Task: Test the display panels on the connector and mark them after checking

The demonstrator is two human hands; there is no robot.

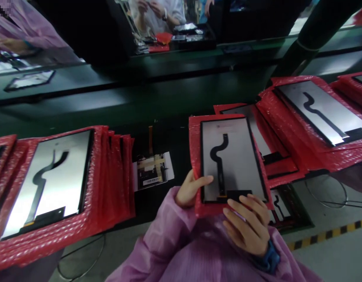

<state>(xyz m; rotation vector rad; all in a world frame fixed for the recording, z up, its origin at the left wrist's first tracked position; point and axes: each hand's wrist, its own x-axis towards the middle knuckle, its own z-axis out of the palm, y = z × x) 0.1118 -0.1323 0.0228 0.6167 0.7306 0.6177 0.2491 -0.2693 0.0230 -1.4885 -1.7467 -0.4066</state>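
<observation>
A silver display panel [239, 156] with a black curved flex cable lies on a red bubble-wrap sleeve [195, 137], held in front of my body. My left hand [192, 188] grips its left edge, thumb on top of the panel and fingers underneath. At the lower right corner is my right hand [250, 223], its fingers slightly spread, the fingertips resting on the panel's bottom edge by the black strip. Whether its thumb also holds the sleeve is hidden. Just behind, to the right, another panel [257, 129] lies on red wrap.
Stacks of red-wrapped panels stand at left [113, 180] and right [286, 117]. Between them lies a small circuit part [151, 170] on white paper. Below right is a green tray [298, 211] with panels. Across the bench, people work near a black tray [208, 41].
</observation>
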